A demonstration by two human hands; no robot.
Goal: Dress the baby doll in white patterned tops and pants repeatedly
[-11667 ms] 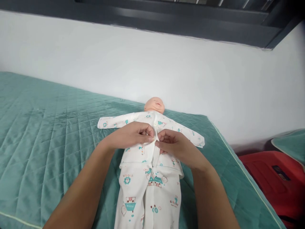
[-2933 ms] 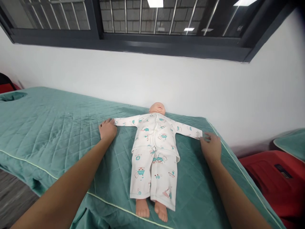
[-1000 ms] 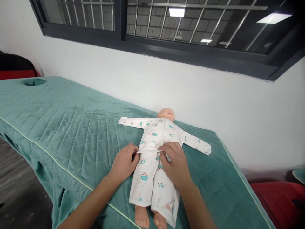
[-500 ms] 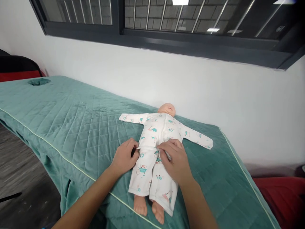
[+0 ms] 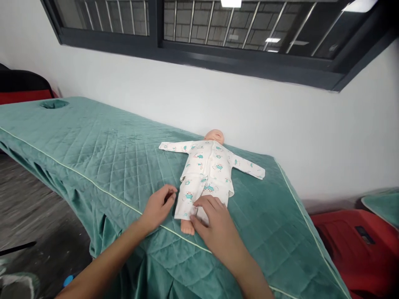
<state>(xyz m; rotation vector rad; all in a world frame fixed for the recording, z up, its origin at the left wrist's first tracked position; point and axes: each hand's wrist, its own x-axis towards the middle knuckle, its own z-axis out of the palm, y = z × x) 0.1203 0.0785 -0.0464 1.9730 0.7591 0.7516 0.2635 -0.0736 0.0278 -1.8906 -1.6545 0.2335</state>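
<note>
A baby doll (image 5: 214, 135) lies on its back on a green quilted bed cover, arms spread wide. It wears a white printed shirt (image 5: 207, 160) and matching white trousers (image 5: 188, 195). The shirt hem overlaps the top of the trousers. Just left of the trouser leg is my left hand (image 5: 158, 207), fingers loosely bent, thumb apart, nothing held. Over the lower trouser legs rests my right hand (image 5: 216, 226), thumb and fingers apart near the hem. It hides one of the doll's feet; the other foot (image 5: 187, 226) shows.
The green-covered bed (image 5: 102, 141) has a face hole (image 5: 54, 104) at its far left end. Behind it rises a white wall with a dark-framed, barred window (image 5: 199, 52). Red chairs stand at the right (image 5: 355, 245) and far left (image 5: 25, 96).
Both hands have left the shirt hem at the waist. My right hand has moved down to the trouser legs; my left hand has shifted slightly away. The camera view has shifted a little.
</note>
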